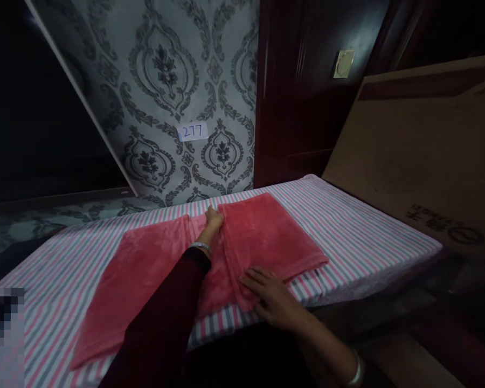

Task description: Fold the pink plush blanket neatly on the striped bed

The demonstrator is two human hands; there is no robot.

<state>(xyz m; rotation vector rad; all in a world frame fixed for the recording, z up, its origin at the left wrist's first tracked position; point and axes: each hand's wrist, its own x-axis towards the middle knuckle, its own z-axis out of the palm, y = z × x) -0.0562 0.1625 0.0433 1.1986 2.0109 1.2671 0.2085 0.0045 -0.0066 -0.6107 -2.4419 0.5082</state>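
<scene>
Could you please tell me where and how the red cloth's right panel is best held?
Probably by pinching both ends of the inner edge of the right panel, coming from its left: that edge appears to overlap the red cloth beneath. The left hand is at its far end.

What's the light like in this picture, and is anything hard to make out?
Head view: dim light, yet the red cloth, left hand and right hand show; head view again: pale sheen on the dark red panel, murk hiding detail at lower right, and a pixelated bottom-left corner.
</scene>
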